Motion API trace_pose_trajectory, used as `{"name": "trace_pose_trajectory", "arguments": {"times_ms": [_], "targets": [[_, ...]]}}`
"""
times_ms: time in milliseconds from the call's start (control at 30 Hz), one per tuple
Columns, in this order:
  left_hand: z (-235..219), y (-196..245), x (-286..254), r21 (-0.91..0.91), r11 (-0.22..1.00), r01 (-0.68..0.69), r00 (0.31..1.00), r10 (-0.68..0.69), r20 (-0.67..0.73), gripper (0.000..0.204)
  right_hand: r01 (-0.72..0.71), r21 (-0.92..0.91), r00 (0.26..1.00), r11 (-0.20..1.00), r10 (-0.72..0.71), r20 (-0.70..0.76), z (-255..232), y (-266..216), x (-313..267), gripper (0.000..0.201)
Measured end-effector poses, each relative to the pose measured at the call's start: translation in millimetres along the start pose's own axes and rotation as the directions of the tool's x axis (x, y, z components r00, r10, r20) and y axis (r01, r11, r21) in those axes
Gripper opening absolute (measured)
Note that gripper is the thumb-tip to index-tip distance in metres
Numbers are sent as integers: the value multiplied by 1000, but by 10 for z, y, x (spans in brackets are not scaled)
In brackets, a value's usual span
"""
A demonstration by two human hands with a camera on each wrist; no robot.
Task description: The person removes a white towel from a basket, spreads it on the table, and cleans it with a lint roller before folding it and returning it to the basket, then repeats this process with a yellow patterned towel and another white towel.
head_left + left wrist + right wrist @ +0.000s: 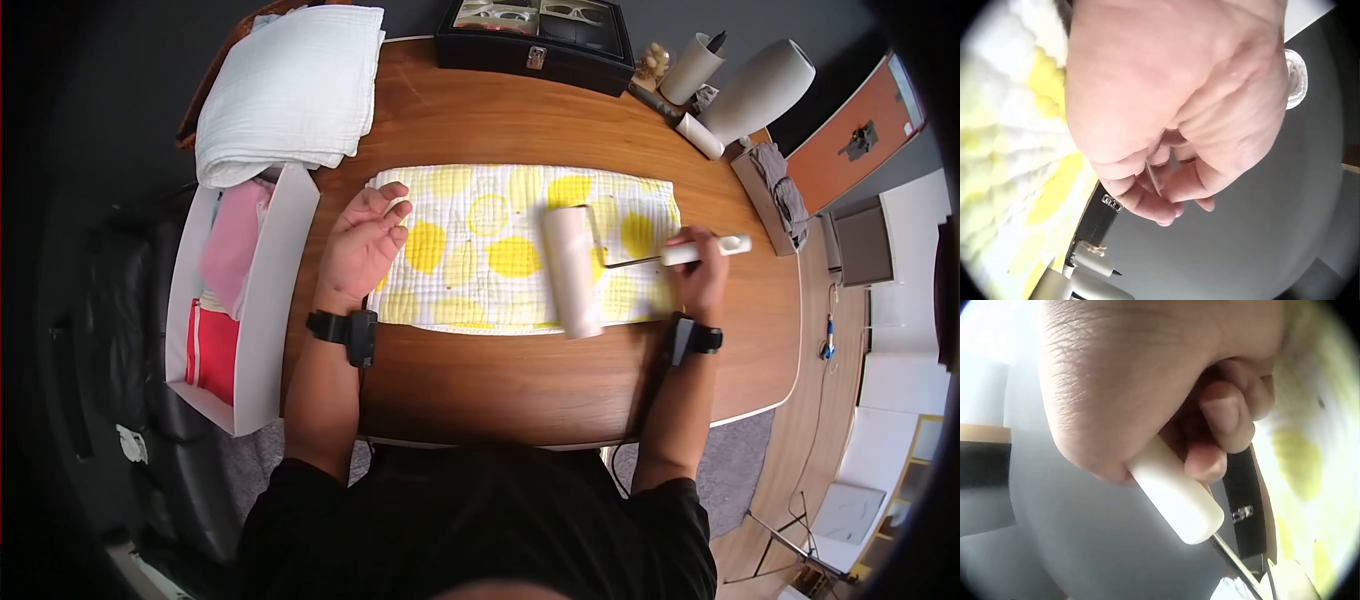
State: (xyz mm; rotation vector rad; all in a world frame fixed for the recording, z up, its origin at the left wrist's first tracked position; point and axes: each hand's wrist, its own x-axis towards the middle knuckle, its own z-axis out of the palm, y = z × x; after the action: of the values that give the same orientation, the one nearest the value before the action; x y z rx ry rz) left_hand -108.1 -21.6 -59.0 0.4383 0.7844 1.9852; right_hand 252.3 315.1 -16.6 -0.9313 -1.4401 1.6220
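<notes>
A folded white cloth with yellow lemon prints point(460, 265) lies flat on the wooden table. My right hand point(702, 270) grips the white handle of a lint roller point(572, 272), whose blurred white cylinder overlaps the right half of the cloth. In the right wrist view, fingers and thumb wrap round the handle point(1179, 497), and the metal rod runs down from it. My left hand point(368, 240) is turned palm up at the cloth's left edge. Its fingers are loosely curled and show nothing held; the left wrist view has them point(1166, 181) bent close together.
At the left stand a white box point(262, 310) with pink and red fabric and a stack of white cloths point(290, 90). A black glasses case point(500, 52) sits at the back. A white vase point(765, 95), a spare roll point(700, 136) and a box of grey cloth point(770, 195) are at the right.
</notes>
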Motion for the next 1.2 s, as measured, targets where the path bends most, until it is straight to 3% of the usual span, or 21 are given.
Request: {"name": "trace_pose_trajectory", "arguments": {"times_ms": [67,100,200,267,300,333,367,433,467,533,633,667,700,767,800,867,933,1000,1067,1133,1200], "targets": [[43,0,-6,104,993,48,999,-47,-12,23,167,133,983,977,-175,52,-429,184,227,36],[80,0,-10,125,990,62,998,-62,-2,21,127,198,989,972,-140,52,-489,116,234,34],[132,6,4,174,982,71,996,-78,31,19,196,105,980,975,-199,17,-382,120,183,33],[92,-9,10,181,982,62,996,-73,59,19,87,-145,995,986,-78,65,-81,-25,-61,38],[75,-20,10,174,983,60,996,-70,55,19,93,-101,989,991,-80,123,73,94,-100,38],[54,-26,10,168,984,58,996,-68,53,19,92,-170,954,981,-37,298,278,-48,-213,37],[38,-31,14,162,985,56,997,-65,52,20,-14,-196,953,980,72,295,500,-51,-335,36],[26,-46,12,160,985,60,997,-65,28,19,11,-228,861,974,107,498,781,-23,-476,33],[31,-49,15,159,985,60,998,-63,16,19,-69,-241,818,968,193,541,929,-130,-551,33],[50,-34,11,185,981,67,997,-73,26,19,26,-189,740,982,108,664,1025,-155,-579,30],[83,-16,-2,220,973,67,996,-77,41,19,10,-238,793,971,137,594,839,-211,-503,27],[102,-18,-5,230,971,63,996,-76,46,19,63,-110,799,992,16,601,651,-138,-414,27],[124,-15,-5,243,968,63,996,-77,51,20,32,-98,900,995,14,436,482,-57,-393,26],[178,-8,-15,267,962,58,995,-76,59,21,110,-38,973,993,-100,210,48,35,-178,25],[213,-1,-17,324,944,60,996,-77,38,20,107,-82,982,991,-93,165,-166,-49,-89,30],[321,47,2,436,897,67,997,-74,0,19,171,45,982,984,-174,71,-622,-6,105,30],[723,191,-65,544,834,-90,984,-9,175,16,198,121,980,973,-196,-21,-971,75,209,25],[1245,385,-239,547,791,-273,918,44,395,18,174,170,979,970,-188,73,-1181,153,293,26],[1757,573,-410,422,799,-428,775,85,626,23,183,149,971,972,-202,129,-901,60,236,27],[2056,739,-611,267,876,-401,685,94,722,21,182,152,977,972,-196,88,-463,78,122,29],[2189,835,-816,143,937,-320,644,104,758,20,17,1,1000,1000,-17,22,61,-28,-181,30]]}}
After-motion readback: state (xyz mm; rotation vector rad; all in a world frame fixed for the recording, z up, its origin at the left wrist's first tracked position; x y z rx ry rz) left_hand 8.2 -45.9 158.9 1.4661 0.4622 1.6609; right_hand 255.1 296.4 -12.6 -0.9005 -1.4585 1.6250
